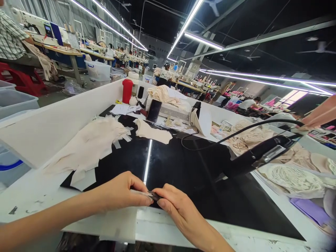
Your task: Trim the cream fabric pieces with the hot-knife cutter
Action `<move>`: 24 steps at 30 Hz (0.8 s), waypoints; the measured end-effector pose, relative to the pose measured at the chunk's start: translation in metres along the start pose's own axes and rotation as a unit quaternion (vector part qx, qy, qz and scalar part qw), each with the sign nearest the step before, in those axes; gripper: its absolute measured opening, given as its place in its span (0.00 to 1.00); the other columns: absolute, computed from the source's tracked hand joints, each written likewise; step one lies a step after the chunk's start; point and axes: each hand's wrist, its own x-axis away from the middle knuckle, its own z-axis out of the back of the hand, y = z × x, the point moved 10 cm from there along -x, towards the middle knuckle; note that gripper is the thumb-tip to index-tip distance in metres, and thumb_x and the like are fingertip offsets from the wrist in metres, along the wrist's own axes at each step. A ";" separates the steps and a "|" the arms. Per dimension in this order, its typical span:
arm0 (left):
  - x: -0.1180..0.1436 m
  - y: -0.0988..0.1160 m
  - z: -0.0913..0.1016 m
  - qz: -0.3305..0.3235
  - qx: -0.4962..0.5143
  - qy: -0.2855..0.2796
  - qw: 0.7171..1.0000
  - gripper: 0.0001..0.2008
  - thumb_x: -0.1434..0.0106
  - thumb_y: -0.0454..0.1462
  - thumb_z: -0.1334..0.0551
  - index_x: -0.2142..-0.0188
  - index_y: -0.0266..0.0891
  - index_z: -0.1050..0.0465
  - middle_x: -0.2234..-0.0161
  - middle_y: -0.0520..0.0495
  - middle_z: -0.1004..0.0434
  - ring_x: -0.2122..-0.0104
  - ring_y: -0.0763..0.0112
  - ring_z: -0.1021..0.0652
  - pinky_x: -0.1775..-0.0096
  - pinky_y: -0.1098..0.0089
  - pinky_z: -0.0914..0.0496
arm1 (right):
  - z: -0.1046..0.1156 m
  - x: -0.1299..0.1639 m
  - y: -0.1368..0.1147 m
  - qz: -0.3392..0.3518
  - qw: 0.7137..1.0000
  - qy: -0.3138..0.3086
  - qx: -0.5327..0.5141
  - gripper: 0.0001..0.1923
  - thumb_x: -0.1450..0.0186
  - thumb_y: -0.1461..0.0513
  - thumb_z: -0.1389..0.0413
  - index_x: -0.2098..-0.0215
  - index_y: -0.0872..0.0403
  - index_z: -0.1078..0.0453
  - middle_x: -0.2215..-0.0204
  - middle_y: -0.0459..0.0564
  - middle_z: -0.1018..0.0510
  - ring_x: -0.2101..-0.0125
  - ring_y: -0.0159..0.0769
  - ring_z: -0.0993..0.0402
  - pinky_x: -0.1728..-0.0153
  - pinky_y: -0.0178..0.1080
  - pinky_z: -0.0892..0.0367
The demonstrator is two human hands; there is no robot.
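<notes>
Both forearms are bare right to the bottom edge of the picture, with no sleeve or cuff showing. The left hand (119, 192) and the right hand (175, 208) wear no glove, ring, watch or bracelet. The fingernails are short and plain, without polish or any marking

Your left hand (120, 194) and right hand (178, 210) meet at the near edge of a black work surface (189, 171), both pinching a thin clear strip (145, 193). Cream fabric pieces (89, 145) lie to the left; a black corded tool (262, 154) hangs at right, a red bottle (127, 91) behind.
</notes>
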 end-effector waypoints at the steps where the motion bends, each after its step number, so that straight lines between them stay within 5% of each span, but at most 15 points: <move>1: 0.001 0.000 0.000 0.001 -0.002 -0.001 1.000 0.15 0.42 0.49 0.31 0.67 0.40 0.14 0.69 0.50 0.22 0.67 0.67 0.27 0.66 0.71 0.38 | -0.001 0.000 -0.001 0.000 1.000 -0.005 0.002 0.21 0.22 0.50 0.57 0.45 0.45 0.26 0.66 0.46 0.28 0.64 0.34 0.31 0.62 0.36 0.37; 24: 0.007 -0.004 0.003 0.001 -0.054 0.018 0.998 0.16 0.40 0.48 0.35 0.73 0.40 0.19 0.70 0.49 0.25 0.68 0.66 0.28 0.69 0.69 0.42 | -0.011 -0.012 -0.003 -0.016 0.999 -0.028 0.005 0.21 0.22 0.49 0.56 0.49 0.46 0.24 0.64 0.45 0.25 0.64 0.33 0.29 0.62 0.36 0.37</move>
